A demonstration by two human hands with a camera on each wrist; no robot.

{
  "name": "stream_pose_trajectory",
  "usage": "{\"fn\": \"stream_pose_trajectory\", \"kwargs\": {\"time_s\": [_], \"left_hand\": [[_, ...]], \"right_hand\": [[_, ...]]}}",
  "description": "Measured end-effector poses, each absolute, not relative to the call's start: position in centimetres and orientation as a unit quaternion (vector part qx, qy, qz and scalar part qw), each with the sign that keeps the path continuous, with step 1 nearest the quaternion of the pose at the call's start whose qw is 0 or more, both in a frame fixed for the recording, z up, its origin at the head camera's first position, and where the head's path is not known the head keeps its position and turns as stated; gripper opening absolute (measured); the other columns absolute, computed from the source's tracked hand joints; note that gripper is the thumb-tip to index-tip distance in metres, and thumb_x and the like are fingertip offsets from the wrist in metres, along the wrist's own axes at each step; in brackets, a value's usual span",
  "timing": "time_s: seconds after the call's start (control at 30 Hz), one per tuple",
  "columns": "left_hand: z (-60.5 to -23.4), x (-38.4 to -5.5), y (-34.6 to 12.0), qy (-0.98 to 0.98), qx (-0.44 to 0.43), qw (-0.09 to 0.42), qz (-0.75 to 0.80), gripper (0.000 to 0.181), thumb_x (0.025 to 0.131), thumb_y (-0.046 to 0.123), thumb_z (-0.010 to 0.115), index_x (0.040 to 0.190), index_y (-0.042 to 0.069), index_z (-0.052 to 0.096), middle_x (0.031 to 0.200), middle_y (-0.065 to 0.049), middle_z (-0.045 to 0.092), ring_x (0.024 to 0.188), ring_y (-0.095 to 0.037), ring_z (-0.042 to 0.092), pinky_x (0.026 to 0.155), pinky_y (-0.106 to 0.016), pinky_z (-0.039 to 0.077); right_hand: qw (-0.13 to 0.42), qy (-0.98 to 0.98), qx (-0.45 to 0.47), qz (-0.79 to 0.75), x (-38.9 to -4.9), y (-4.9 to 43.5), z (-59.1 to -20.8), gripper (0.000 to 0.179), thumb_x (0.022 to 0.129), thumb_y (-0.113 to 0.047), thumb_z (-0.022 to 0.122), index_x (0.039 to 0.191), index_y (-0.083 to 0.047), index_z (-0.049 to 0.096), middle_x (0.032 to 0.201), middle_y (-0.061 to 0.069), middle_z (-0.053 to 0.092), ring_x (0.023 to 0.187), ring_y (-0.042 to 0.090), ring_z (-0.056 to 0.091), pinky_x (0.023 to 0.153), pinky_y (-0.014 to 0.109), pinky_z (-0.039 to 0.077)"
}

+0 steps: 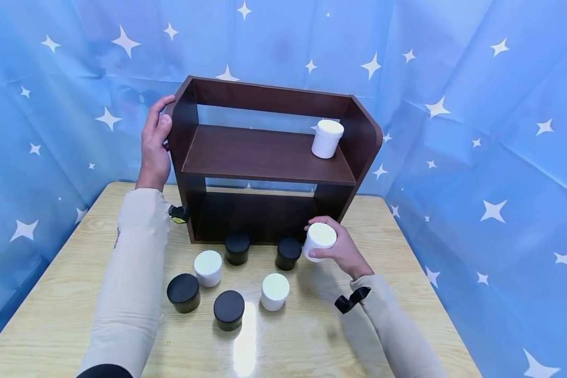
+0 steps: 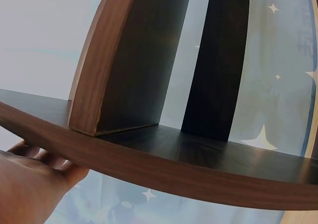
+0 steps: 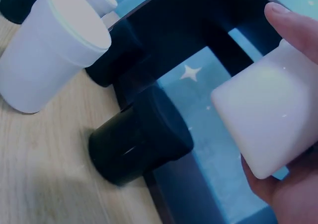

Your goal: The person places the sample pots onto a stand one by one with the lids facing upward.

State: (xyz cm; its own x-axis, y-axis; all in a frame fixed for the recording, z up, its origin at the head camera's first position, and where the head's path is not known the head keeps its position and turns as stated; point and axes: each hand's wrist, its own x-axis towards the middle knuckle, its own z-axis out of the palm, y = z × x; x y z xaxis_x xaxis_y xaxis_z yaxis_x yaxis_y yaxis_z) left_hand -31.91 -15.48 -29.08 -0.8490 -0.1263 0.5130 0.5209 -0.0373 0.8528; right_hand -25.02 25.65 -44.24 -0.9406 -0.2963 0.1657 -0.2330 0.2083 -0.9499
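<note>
My right hand (image 1: 342,252) grips a white lidded jar (image 1: 320,241) in front of the shelf's lower right corner. The jar is raised in the right wrist view, thumb on one side and fingers on the other. Against the outer left side of a dark brown two-tier shelf (image 1: 269,155) rests my left hand (image 1: 156,142), its fingers touching the side panel (image 2: 174,157) from outside. Another white jar (image 1: 328,139) stands at the right end of the upper tier. Close beside the held jar, a black jar (image 1: 289,254) is on the table.
Several more black jars, such as one at front left (image 1: 184,294), stand on the wooden table (image 1: 387,236) before the shelf. Two white jars are among them, one at left (image 1: 208,269) and one nearer the middle (image 1: 275,292). A blue star-patterned curtain (image 1: 477,131) surrounds the table.
</note>
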Motion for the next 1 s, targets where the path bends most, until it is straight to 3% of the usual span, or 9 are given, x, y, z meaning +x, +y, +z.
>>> {"fn": "stream_pose_trajectory", "kwargs": {"time_s": [0.27,0.6,0.77,1.0], "left_hand": [[-29.6,-33.0,-15.3,-0.659,-0.149,0.229,-0.701,0.044,0.104,0.038,0.036,0.146,0.033,0.05,0.141,0.0,0.048,0.123,-0.019,0.044,0.098,-0.044,0.035],[-29.1,-31.5,-15.3,-0.652,-0.146,0.23,-0.707,0.044,0.104,0.036,0.037,0.145,0.03,0.051,0.134,-0.001,0.05,0.119,-0.02,0.046,0.094,-0.04,0.035],[-29.1,-31.6,-15.1,-0.652,-0.153,0.225,-0.708,0.044,0.104,0.037,0.038,0.146,0.03,0.05,0.14,-0.001,0.049,0.122,-0.02,0.045,0.097,-0.042,0.035],[-29.3,-32.0,-15.4,-0.659,-0.143,0.235,-0.701,0.044,0.104,0.037,0.036,0.146,0.032,0.05,0.133,0.0,0.05,0.119,-0.019,0.045,0.095,-0.041,0.035]], "right_hand": [[0.05,0.765,-0.202,-0.61,-25.1,26.5,-42.1,0.066,0.07,0.004,0.084,0.129,-0.001,0.055,0.12,-0.004,0.068,0.115,0.019,0.06,0.099,0.044,0.043],[0.081,0.749,-0.239,-0.613,-24.7,26.3,-40.8,0.063,0.07,0.002,0.084,0.126,-0.006,0.057,0.119,-0.001,0.067,0.113,0.019,0.059,0.098,0.044,0.044],[0.061,0.754,-0.238,-0.609,-24.8,26.4,-40.3,0.065,0.07,0.004,0.083,0.128,-0.001,0.055,0.119,-0.001,0.067,0.113,0.021,0.059,0.095,0.044,0.045],[0.03,0.763,-0.228,-0.605,-25.1,26.0,-39.0,0.07,0.071,0.006,0.082,0.133,0.004,0.05,0.12,-0.002,0.068,0.116,0.02,0.06,0.097,0.042,0.046]]}}
